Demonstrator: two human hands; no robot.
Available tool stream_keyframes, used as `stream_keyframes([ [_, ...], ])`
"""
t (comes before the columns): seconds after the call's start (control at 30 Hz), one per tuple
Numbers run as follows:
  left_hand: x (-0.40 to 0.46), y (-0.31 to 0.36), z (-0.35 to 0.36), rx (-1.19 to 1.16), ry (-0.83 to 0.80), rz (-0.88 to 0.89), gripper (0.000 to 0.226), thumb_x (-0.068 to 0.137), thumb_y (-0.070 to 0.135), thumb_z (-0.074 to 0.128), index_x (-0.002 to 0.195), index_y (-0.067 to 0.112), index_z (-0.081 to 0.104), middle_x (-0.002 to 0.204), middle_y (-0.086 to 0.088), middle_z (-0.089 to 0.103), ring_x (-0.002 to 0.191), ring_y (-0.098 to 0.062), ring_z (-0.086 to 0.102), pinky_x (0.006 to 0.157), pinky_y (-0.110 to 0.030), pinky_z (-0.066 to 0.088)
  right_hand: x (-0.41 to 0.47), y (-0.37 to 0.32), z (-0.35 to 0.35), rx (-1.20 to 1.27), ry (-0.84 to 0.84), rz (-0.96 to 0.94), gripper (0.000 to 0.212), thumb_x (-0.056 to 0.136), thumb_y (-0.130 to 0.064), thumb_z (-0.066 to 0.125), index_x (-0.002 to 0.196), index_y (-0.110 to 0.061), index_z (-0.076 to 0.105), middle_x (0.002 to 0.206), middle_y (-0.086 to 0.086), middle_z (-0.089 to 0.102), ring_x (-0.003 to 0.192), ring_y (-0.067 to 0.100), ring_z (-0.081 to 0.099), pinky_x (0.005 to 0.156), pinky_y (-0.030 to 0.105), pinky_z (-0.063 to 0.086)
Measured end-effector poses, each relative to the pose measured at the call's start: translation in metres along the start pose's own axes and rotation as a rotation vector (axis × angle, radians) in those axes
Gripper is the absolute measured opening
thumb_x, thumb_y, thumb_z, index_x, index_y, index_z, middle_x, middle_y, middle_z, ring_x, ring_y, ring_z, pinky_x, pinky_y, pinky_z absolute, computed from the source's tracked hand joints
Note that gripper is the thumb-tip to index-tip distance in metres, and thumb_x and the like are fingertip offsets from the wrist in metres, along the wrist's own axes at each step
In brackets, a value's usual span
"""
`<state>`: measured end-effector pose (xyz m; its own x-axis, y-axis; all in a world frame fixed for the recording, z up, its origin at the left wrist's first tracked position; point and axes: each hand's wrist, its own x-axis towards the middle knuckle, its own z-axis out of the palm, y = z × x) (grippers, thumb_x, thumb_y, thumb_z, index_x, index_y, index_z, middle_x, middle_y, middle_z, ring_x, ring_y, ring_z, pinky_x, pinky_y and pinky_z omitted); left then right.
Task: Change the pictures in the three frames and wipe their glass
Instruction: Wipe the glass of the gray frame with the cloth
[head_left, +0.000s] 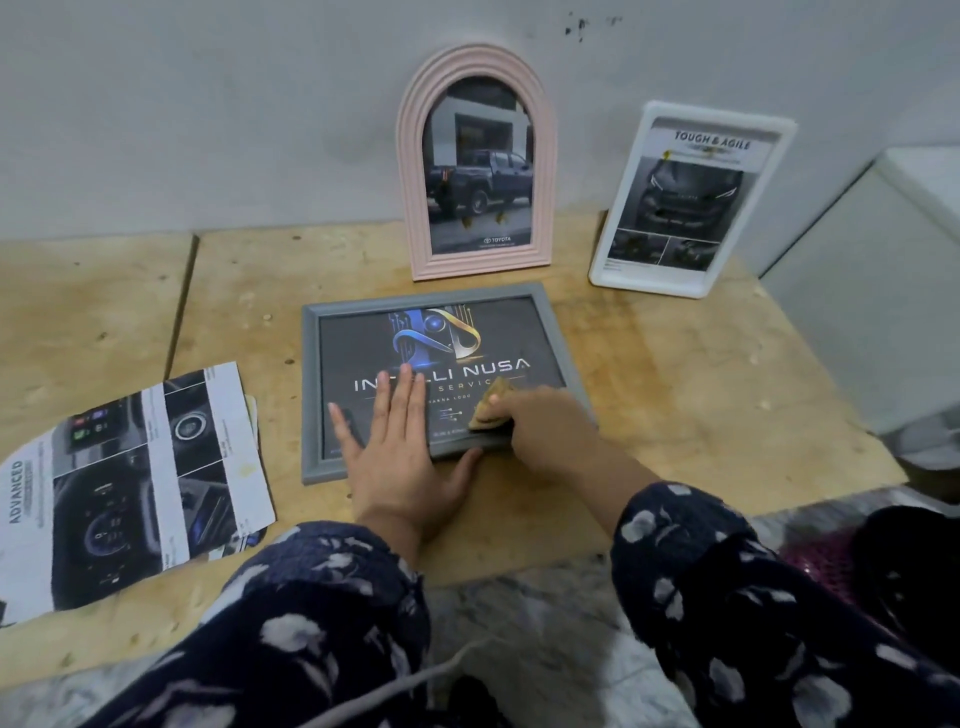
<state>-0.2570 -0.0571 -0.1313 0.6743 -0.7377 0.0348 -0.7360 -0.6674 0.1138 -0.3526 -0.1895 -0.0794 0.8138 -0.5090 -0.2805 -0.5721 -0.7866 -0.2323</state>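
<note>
On the wooden board: flat grey rectangular picture frame (441, 382) lying face up on the pale plywood tabletop (675, 395), with a dark poster inside that reads "NUSA".
Left hand (402, 457): palm down on the lower left part of the grey frame's glass. Its fingers (385, 397) are straight and spread, pressing flat on the glass. The thumb lies along the frame's near edge. It holds nothing.
Right hand (550, 423): on the lower right part of the same frame. Its fingers are curled over a small tan folded cloth (491, 405) and press it on the glass. A corner of the cloth pokes out past the fingertips, toward the middle of the poster.
Arms: both reach forward from the bottom of the view, in dark blue sleeves with white blotches (691, 561).
Pink arched picture frame (475, 161): standing upright against the grey wall (208, 104), just behind the grey frame, with a pickup truck picture in it.
White rectangular picture frame (693, 200): standing tilted back against the wall, to the right of the pink one, with a page headed "TOUGH & AGILE".
Loose printed pages (130, 483): lying flat on the tabletop, left of the grey frame, near but not touching it.
</note>
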Motion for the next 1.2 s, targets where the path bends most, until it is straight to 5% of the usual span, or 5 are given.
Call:
stream_keyframes([
  [0.17,0.001,0.000,-0.001,-0.017,0.006,0.018,0.101,0.076,0.081,0.019,0.155,0.018,0.005,0.161,0.008,-0.004,0.147,-0.011,-0.011,0.111,-0.059,-0.018,0.044,0.025,-0.049,0.339,0.132,0.159,0.046,0.084,0.002,0.045,0.106,-0.029,0.072,0.109,0.002,0.070,0.092,0.022,0.061,0.074,0.030,0.048],
  [0.27,0.003,0.001,0.001,-0.047,0.024,0.014,0.100,0.076,0.079,0.026,0.154,0.016,0.018,0.161,0.006,0.009,0.148,-0.013,0.001,0.113,-0.059,-0.012,0.079,0.029,-0.059,0.256,0.275,0.142,0.051,0.083,0.005,0.043,0.115,-0.026,0.069,0.113,0.009,0.067,0.100,0.028,0.060,0.082,0.031,0.049],
  [0.4,0.005,0.000,0.006,-0.074,0.023,0.013,0.099,0.076,0.078,0.034,0.152,0.014,0.026,0.159,0.004,0.019,0.148,-0.013,0.010,0.115,-0.060,-0.004,0.107,0.030,-0.039,0.037,0.123,0.136,0.046,0.091,-0.002,0.041,0.130,-0.019,0.059,0.123,0.014,0.063,0.109,0.033,0.059,0.089,0.036,0.050],
  [1.0,0.006,-0.002,0.004,-0.003,-0.070,-0.046,0.109,0.074,0.085,0.013,0.153,0.014,-0.012,0.159,0.003,-0.020,0.145,-0.009,-0.019,0.109,-0.060,-0.020,0.006,0.024,0.010,0.049,0.202,0.122,0.045,0.087,-0.006,0.048,0.124,-0.028,0.063,0.123,0.000,0.065,0.113,0.024,0.057,0.094,0.028,0.040],
  [1.2,0.008,0.000,0.003,-0.002,-0.044,-0.015,0.107,0.074,0.082,0.017,0.154,0.014,0.000,0.160,0.004,-0.010,0.146,-0.007,-0.011,0.111,-0.060,-0.015,0.013,0.042,-0.042,0.459,0.024,0.284,0.040,0.086,0.003,0.047,0.106,-0.021,0.072,0.090,-0.001,0.066,0.074,0.015,0.059,0.052,0.016,0.042],
])
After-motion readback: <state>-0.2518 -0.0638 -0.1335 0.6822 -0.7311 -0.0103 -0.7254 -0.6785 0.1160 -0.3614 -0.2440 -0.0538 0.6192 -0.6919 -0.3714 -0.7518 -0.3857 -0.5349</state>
